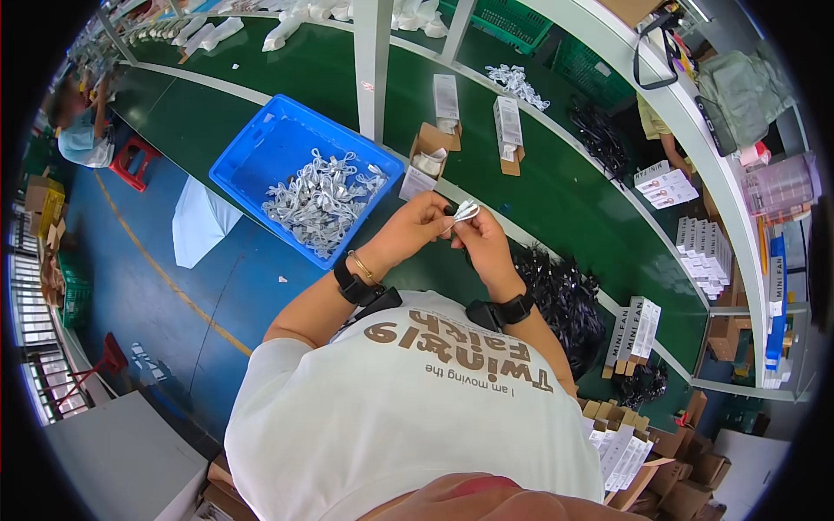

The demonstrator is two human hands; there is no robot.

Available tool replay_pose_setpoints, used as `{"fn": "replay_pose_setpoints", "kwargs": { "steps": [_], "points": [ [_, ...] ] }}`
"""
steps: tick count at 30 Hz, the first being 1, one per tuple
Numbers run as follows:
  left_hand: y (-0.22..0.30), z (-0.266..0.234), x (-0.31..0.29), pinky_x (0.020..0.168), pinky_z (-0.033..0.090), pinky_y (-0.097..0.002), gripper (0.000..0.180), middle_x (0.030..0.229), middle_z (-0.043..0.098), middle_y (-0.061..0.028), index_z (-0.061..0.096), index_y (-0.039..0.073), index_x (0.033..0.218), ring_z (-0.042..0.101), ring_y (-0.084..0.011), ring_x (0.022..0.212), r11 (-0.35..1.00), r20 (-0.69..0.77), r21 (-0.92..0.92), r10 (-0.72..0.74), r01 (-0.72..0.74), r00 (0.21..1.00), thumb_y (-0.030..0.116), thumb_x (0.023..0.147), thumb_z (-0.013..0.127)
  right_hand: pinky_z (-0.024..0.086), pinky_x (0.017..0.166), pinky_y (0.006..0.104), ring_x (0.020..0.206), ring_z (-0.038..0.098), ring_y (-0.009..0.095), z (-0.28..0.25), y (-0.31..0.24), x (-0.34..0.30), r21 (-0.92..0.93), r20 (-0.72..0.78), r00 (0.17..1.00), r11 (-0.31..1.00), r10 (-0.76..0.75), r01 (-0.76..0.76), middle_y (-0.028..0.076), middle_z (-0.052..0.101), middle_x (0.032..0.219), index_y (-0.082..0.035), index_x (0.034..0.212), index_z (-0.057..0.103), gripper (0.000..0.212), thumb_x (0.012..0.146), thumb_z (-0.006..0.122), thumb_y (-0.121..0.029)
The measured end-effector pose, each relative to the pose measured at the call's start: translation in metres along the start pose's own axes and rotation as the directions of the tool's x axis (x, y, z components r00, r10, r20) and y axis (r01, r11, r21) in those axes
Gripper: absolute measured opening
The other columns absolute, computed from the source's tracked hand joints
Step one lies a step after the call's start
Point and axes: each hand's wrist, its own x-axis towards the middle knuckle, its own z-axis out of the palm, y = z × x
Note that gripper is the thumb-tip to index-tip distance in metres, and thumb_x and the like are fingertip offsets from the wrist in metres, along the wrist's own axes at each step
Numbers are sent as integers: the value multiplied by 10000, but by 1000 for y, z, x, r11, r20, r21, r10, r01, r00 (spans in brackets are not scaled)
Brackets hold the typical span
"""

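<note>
A small bundle of white cable [466, 210] is held between my two hands, above the near edge of the green table. My left hand [424, 219] pinches it from the left, fingers closed. From the other side, my right hand [488, 247] grips it between thumb and fingers. A small black bit shows at the left fingertips; I cannot make out what it is. To the left stands a blue plastic bin [252, 161] with a heap of coiled white cables [317, 204]. A pile of shiny black strips [565, 304] lies to the right of my right hand.
Open small cartons [426, 161] stand beyond my hands on the green table [556, 204]. A white post [371, 69] rises behind the bin. White boxes [638, 330] stand at the right. Another person [82, 130] sits far left near a red stool [135, 163].
</note>
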Motion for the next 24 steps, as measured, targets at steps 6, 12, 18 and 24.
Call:
{"fn": "replay_pose_setpoints", "kwargs": {
  "steps": [6,12,18,24],
  "points": [
    [7,-1,-3,679,458,-253,89,800,568,-26,540,52,943,562,-113,767,577,55,794,247,-192,967,27,863,569,446,638,290,684,548,198,-10,-31,-46,-613,208,941,714,-267,338,82,575,808,-30,979,540,102,886,516,-65],
    [14,8,1,684,465,-295,130,779,574,-91,554,31,903,577,-205,743,586,673,578,51,-568,737,9,788,611,461,643,375,761,565,313,-26,-57,-44,-653,228,932,667,-280,360,132,564,839,-38,926,566,117,810,559,-51],
    [22,7,12,661,454,-278,58,754,565,-54,568,22,859,562,-137,729,872,330,406,138,-273,934,5,812,598,455,637,387,742,566,321,-15,-51,-57,-804,268,889,422,-370,418,134,573,836,-42,882,563,77,824,570,-93],
    [40,-2,9,643,447,-257,17,762,561,-9,578,14,834,542,-69,742,998,529,55,-52,26,847,10,850,575,464,639,374,726,575,324,-16,-45,-34,-598,177,946,734,-271,322,123,591,810,-36,869,567,104,830,588,-130]
  ]
}}
